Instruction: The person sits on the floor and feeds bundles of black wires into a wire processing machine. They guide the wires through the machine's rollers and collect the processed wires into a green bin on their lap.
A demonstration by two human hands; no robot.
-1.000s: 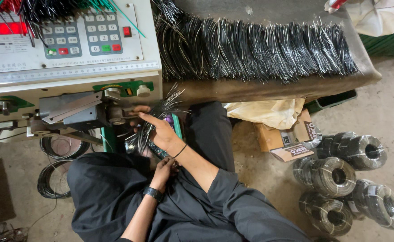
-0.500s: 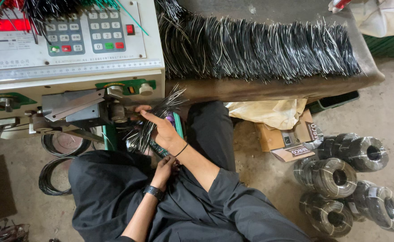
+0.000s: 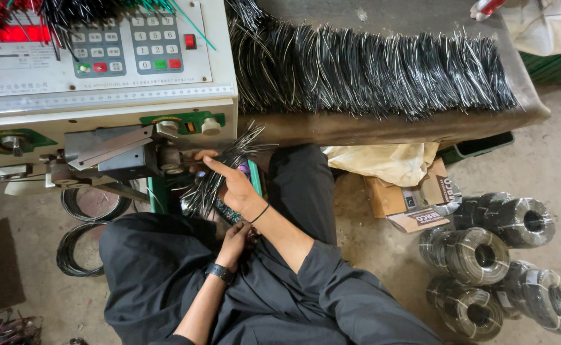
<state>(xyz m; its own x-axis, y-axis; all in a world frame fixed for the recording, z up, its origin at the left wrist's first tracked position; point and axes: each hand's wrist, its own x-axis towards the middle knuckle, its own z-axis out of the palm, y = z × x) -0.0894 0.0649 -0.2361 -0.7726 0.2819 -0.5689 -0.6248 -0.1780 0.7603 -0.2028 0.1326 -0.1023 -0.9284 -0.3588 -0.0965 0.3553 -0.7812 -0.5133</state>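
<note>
We see loose black cloth trousers (image 3: 159, 268), a black sleeve (image 3: 331, 268) pushed up, a thin black band (image 3: 260, 214) on the right wrist, a black wristwatch (image 3: 219, 273) on the left.

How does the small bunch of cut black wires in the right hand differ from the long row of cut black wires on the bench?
The small bunch of cut black wires is gripped in the right hand beside the machine; the long row of cut black wires lies untouched on the bench. The bunch is few and fanned out; the row is far larger and spread sideways. Both are short dark wire lengths.
</note>
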